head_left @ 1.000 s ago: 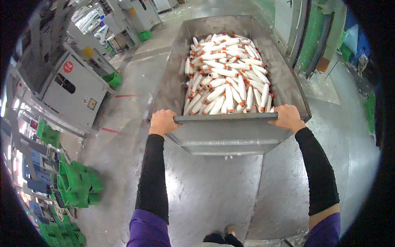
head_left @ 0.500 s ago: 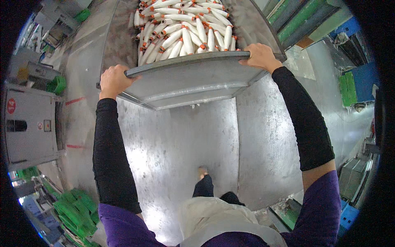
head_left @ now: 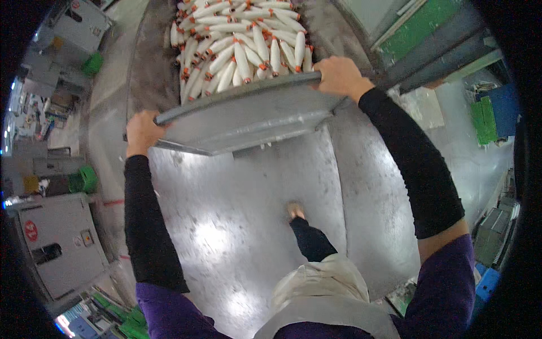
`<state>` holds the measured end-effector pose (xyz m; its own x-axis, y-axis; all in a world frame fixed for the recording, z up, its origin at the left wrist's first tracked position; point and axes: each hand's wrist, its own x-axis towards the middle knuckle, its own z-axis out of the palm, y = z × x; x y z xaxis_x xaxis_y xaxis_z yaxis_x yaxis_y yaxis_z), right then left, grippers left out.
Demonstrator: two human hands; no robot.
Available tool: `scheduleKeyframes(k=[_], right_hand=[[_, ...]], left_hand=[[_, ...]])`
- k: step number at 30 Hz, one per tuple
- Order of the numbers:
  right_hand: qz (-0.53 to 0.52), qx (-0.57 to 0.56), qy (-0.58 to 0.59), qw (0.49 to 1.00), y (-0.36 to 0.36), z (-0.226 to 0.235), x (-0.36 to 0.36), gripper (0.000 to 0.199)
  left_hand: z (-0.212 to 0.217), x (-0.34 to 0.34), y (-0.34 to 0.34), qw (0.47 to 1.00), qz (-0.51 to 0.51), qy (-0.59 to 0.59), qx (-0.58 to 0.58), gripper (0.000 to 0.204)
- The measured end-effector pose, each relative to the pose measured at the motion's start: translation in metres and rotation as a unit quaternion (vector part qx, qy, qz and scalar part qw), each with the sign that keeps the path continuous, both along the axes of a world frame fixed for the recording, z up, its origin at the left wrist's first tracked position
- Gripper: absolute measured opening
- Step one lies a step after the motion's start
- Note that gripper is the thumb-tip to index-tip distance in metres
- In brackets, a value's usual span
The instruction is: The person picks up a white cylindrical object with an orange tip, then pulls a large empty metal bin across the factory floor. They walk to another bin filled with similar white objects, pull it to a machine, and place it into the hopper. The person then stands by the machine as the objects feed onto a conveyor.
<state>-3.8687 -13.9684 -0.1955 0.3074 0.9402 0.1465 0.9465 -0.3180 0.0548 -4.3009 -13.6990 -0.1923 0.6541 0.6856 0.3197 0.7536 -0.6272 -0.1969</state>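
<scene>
- Striding foot (head_left: 294, 211) shows on the grey floor (head_left: 226, 226), below and between both hands.
- Left hand (head_left: 141, 131) is closed around the near rail of the metal cart (head_left: 248, 116); right hand (head_left: 339, 76) is likewise wrapped over it.
- White yarn bobbins (head_left: 243, 45) fill the cart just beyond the hands.
- Judgement: pushing is under way; next calls for a steady grip and clearing the green racking (head_left: 429, 22) beyond the right hand.
</scene>
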Motion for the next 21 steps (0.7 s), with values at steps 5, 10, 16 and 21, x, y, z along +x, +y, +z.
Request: scheduleKeyframes(k=[5, 10, 16, 21], right_hand=[[0.013, -0.020, 0.008, 1.000, -0.024, 0.005, -0.017, 0.054], [0.022, -0.074, 0.059, 0.995, -0.010, 0.024, -0.028, 0.055], [0.009, -0.043, 0.033, 0.998, 0.029, 0.037, -0.031, 0.049], [-0.027, -0.032, 0.013, 0.999, 0.056, 0.038, -0.040, 0.046]], left_hand=[[-0.007, -0.017, -0.032, 0.995, 0.035, 0.003, -0.095, 0.055], [0.011, -0.033, -0.015, 0.990, 0.034, 0.047, -0.131, 0.054], [0.039, -0.034, 0.024, 0.987, 0.025, 0.020, -0.157, 0.055], [0.027, -0.036, 0.057, 0.990, 0.019, -0.005, -0.138, 0.061]])
